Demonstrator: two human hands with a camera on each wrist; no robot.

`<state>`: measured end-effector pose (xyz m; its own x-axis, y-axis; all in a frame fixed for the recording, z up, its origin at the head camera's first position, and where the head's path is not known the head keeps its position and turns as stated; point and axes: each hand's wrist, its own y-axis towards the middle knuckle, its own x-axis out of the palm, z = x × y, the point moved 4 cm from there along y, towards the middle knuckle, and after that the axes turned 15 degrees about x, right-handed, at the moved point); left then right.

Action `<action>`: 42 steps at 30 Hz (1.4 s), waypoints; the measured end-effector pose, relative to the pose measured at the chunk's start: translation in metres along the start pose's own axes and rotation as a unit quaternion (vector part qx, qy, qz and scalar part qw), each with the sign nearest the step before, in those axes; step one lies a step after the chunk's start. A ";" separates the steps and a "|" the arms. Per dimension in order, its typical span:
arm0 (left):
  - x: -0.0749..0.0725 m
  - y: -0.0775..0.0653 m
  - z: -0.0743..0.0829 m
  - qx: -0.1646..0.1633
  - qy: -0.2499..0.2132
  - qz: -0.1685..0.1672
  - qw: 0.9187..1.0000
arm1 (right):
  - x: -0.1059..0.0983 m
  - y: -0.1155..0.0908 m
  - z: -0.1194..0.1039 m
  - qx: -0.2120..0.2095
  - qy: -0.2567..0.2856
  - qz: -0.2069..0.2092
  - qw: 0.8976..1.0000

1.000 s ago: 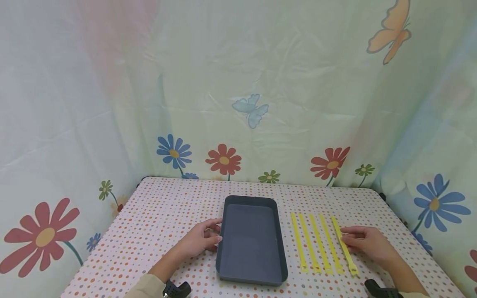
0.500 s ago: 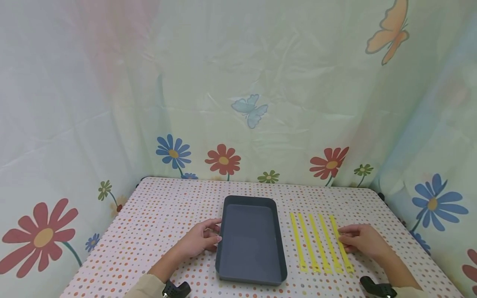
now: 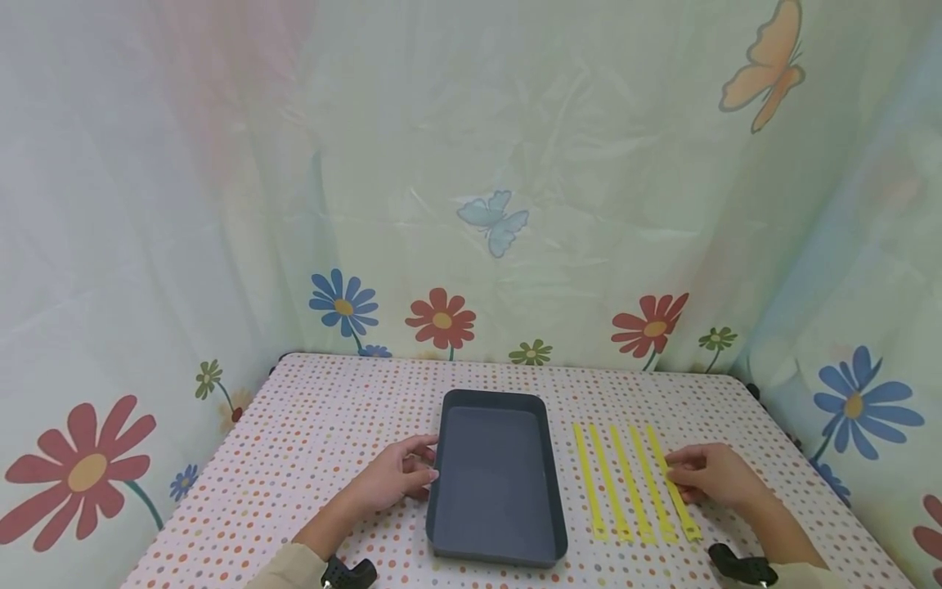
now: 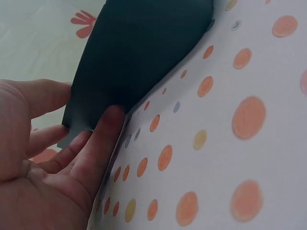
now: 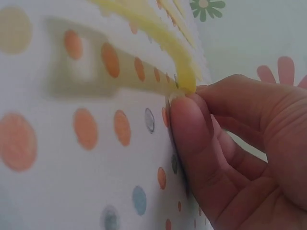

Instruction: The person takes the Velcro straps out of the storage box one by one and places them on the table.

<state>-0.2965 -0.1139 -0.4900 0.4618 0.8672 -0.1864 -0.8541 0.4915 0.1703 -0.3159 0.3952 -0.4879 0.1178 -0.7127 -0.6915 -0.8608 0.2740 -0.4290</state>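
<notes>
A dark grey rectangular tray (image 3: 500,491) lies mid-table. At its left side rests my left hand (image 3: 397,473), thumb and fingertips touching the outer wall; in the left wrist view these fingertips (image 4: 112,115) meet the wall low down by the tabletop. To the right of the tray, several yellow cable straps with slotted ends lie side by side. My right hand (image 3: 710,474) pinches the rightmost yellow cable strap (image 3: 679,501) at its right edge. In the right wrist view that strap arches up from the table over its shadow, beside the thumb and forefinger.
The other straps (image 3: 618,483) lie in a roughly parallel row, close beside the held one. A dotted cloth (image 3: 353,401) covers the table. Behind and at both sides hangs a curtain (image 3: 574,147) printed with flowers and butterflies.
My right hand has moved slightly left, bringing the rightmost strap closer to the row and more in line with it. My left hand stays at the tray.
</notes>
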 end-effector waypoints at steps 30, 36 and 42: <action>0.003 0.004 -0.006 0.004 0.005 -0.008 1.000 | 0.000 0.002 0.012 0.020 0.024 0.000 1.000; 0.002 0.005 -0.003 0.012 0.003 -0.005 1.000 | -0.001 0.000 0.007 0.010 0.022 0.006 1.000; -0.001 0.005 -0.004 0.012 -0.006 0.002 1.000 | -0.002 0.002 0.005 0.006 0.024 0.006 1.000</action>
<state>-0.3027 -0.1127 -0.4927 0.4617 0.8698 -0.1737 -0.8500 0.4899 0.1936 -0.3154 0.4004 -0.4907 0.0830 -0.7386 -0.6690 -0.8562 0.2907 -0.4272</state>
